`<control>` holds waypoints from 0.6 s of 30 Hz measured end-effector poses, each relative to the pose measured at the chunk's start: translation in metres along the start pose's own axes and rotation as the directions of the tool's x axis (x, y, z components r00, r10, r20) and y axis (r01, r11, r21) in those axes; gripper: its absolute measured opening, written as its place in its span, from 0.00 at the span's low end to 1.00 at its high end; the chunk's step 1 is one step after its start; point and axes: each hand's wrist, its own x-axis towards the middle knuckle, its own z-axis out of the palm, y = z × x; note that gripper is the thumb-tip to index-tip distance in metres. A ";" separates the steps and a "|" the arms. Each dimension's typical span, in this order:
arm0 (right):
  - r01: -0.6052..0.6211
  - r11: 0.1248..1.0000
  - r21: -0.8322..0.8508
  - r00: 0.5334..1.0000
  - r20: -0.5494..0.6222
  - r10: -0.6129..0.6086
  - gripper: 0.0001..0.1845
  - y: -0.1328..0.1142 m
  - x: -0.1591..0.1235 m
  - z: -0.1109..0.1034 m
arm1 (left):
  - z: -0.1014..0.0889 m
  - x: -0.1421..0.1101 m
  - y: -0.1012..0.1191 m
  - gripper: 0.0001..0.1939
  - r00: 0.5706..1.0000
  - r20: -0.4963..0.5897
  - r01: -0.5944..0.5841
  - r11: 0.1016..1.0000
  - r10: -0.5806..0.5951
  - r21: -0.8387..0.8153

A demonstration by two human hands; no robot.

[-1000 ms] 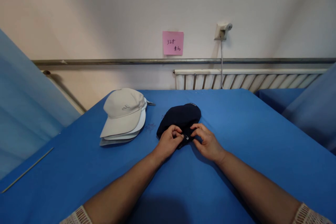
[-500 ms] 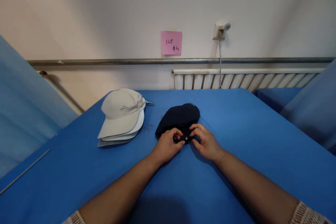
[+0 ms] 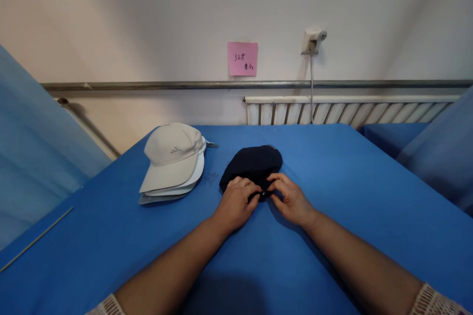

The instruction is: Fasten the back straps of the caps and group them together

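A black cap (image 3: pixel 254 160) lies on the blue table, its back strap edge towards me and its brim at the far side. My left hand (image 3: pixel 236 204) pinches the strap from the left, thumb and fingers close together. From the right, my right hand (image 3: pixel 290 199) grips the same strap between thumb and fingers. A small shiny buckle (image 3: pixel 263 193) shows between the fingertips of both hands. Part of the strap is hidden under my fingers. To the left sits a stack of light caps, a beige cap (image 3: pixel 173 145) on top.
The blue table (image 3: pixel 332 167) reaches back to a wall with a radiator (image 3: pixel 340 110) and a metal rail (image 3: pixel 177 85). A thin stick (image 3: pixel 37 238) lies at the left edge. Blue curtains (image 3: pixel 33 147) hang on both sides. A pink note (image 3: pixel 243 59) is on the wall.
The fingers of my left hand have shifted right over the strap and now cover more of it near the buckle. My right hand stays almost where it was.
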 end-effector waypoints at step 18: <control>0.019 1.000 0.000 0.999 -0.035 -0.019 0.17 0.003 -0.001 0.001 | 0.010 0.002 -0.009 0.06 0.998 -0.022 0.046 0.943 -0.056 -0.329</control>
